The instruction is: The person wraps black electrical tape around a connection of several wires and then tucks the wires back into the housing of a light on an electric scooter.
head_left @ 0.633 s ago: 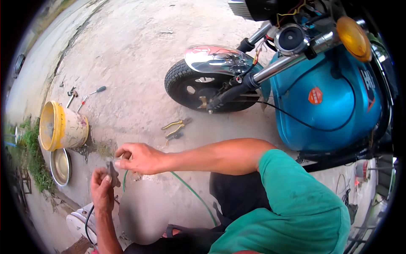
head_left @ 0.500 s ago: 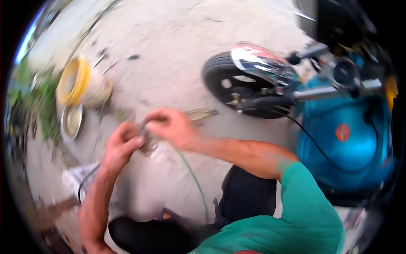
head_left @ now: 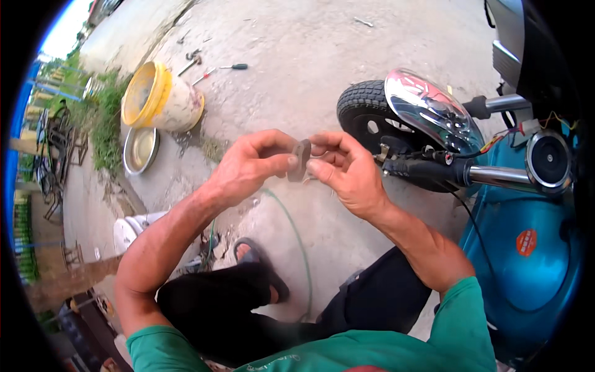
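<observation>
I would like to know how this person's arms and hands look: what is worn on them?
The left hand and the right hand are bare: no gloves or wristwear show. The left sleeve and the right sleeve are short, of green cloth.

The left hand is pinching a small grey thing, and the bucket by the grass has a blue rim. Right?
No: the bucket by the grass has a yellow rim, as the head view shows. The left hand is pinching a small grey thing.
</observation>
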A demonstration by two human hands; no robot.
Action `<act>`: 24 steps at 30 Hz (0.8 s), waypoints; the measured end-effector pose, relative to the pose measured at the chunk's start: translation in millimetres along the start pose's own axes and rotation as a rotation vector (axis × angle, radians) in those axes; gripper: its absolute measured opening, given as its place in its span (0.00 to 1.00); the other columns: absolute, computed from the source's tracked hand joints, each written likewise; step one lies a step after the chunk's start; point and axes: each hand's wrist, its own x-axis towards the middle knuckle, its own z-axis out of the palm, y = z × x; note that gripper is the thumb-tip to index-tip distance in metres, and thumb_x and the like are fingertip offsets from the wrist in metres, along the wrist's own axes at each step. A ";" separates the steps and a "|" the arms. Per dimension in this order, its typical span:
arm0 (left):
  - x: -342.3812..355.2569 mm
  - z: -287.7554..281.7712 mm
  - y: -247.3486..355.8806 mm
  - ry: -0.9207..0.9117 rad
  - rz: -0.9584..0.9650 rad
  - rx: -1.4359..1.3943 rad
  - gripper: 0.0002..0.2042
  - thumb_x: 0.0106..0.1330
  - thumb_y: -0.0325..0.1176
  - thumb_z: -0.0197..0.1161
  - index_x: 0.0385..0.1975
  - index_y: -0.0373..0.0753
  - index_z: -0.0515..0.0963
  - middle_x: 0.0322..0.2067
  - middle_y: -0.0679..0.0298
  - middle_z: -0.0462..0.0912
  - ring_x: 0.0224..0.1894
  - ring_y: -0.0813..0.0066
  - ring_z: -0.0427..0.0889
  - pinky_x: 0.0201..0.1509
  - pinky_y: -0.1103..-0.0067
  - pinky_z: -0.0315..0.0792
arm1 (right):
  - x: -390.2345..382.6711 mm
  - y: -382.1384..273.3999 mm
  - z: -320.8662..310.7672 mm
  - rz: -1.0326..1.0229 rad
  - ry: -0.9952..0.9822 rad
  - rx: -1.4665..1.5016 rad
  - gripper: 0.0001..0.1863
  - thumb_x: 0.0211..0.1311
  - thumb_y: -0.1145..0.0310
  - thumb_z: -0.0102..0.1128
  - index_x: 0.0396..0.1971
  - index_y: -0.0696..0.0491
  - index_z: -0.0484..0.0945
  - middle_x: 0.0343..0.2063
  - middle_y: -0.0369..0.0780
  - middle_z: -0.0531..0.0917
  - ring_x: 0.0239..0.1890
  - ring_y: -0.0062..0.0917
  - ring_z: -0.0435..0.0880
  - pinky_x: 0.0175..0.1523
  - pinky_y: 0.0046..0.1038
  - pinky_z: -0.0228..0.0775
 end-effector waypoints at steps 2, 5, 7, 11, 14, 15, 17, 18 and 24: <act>21.8 2.9 -9.4 -0.056 0.044 -0.055 0.09 0.69 0.29 0.66 0.44 0.32 0.79 0.34 0.64 0.83 0.37 0.78 0.80 0.44 0.78 0.75 | -3.5 -4.8 -3.0 -0.008 0.037 -0.063 0.23 0.64 0.70 0.69 0.54 0.62 0.71 0.40 0.40 0.82 0.41 0.20 0.81 0.46 0.24 0.78; 44.9 19.9 -19.9 -0.119 0.119 -0.080 0.08 0.71 0.28 0.64 0.44 0.32 0.79 0.34 0.65 0.83 0.35 0.79 0.79 0.41 0.79 0.75 | -10.0 -8.7 -10.1 0.004 0.126 -0.173 0.23 0.64 0.69 0.69 0.53 0.62 0.72 0.39 0.43 0.83 0.40 0.21 0.83 0.44 0.24 0.79; 54.4 29.5 -25.5 -0.134 0.196 -0.068 0.07 0.72 0.27 0.62 0.45 0.32 0.78 0.34 0.65 0.83 0.33 0.81 0.79 0.38 0.81 0.75 | -15.1 -12.4 -17.1 0.016 0.190 -0.212 0.23 0.63 0.69 0.69 0.53 0.63 0.72 0.40 0.44 0.84 0.39 0.22 0.84 0.41 0.24 0.80; 65.7 33.6 -30.9 -0.179 0.338 -0.038 0.08 0.72 0.24 0.59 0.48 0.32 0.75 0.33 0.64 0.82 0.32 0.82 0.79 0.33 0.82 0.75 | -21.4 -28.8 -8.7 0.049 0.248 -0.348 0.20 0.63 0.69 0.70 0.49 0.64 0.74 0.40 0.44 0.85 0.40 0.21 0.85 0.42 0.24 0.80; 66.3 32.8 -29.0 -0.241 0.412 0.013 0.07 0.71 0.23 0.58 0.47 0.32 0.74 0.30 0.64 0.82 0.29 0.83 0.79 0.31 0.83 0.74 | -32.3 -33.4 3.7 0.082 0.353 -0.441 0.20 0.63 0.69 0.70 0.48 0.64 0.75 0.40 0.44 0.84 0.40 0.20 0.85 0.44 0.24 0.80; 66.3 32.5 -29.9 -0.253 0.465 0.095 0.07 0.71 0.23 0.58 0.45 0.32 0.74 0.29 0.64 0.82 0.28 0.83 0.79 0.31 0.83 0.73 | -34.7 -29.7 5.1 0.090 0.365 -0.467 0.20 0.63 0.69 0.70 0.48 0.64 0.75 0.40 0.44 0.84 0.40 0.20 0.85 0.44 0.24 0.80; 59.1 38.0 -28.3 -0.223 0.569 0.138 0.05 0.70 0.22 0.57 0.44 0.32 0.73 0.26 0.65 0.81 0.26 0.85 0.78 0.30 0.83 0.72 | -43.4 -19.9 7.1 0.038 0.423 -0.317 0.20 0.63 0.69 0.70 0.49 0.64 0.75 0.40 0.43 0.84 0.38 0.20 0.85 0.45 0.24 0.80; 55.9 39.7 -29.4 -0.231 0.548 0.134 0.05 0.70 0.22 0.57 0.43 0.32 0.73 0.26 0.65 0.81 0.26 0.85 0.77 0.29 0.83 0.71 | -48.1 -20.6 10.7 0.052 0.439 -0.319 0.18 0.63 0.70 0.69 0.47 0.63 0.75 0.39 0.41 0.84 0.38 0.19 0.85 0.45 0.23 0.78; 42.4 23.8 -23.8 -0.233 0.450 0.174 0.05 0.70 0.22 0.56 0.43 0.33 0.73 0.27 0.64 0.80 0.25 0.84 0.77 0.26 0.82 0.71 | -41.6 -21.6 25.4 0.096 0.338 -0.296 0.11 0.64 0.73 0.67 0.37 0.59 0.73 0.34 0.36 0.81 0.37 0.15 0.82 0.41 0.21 0.75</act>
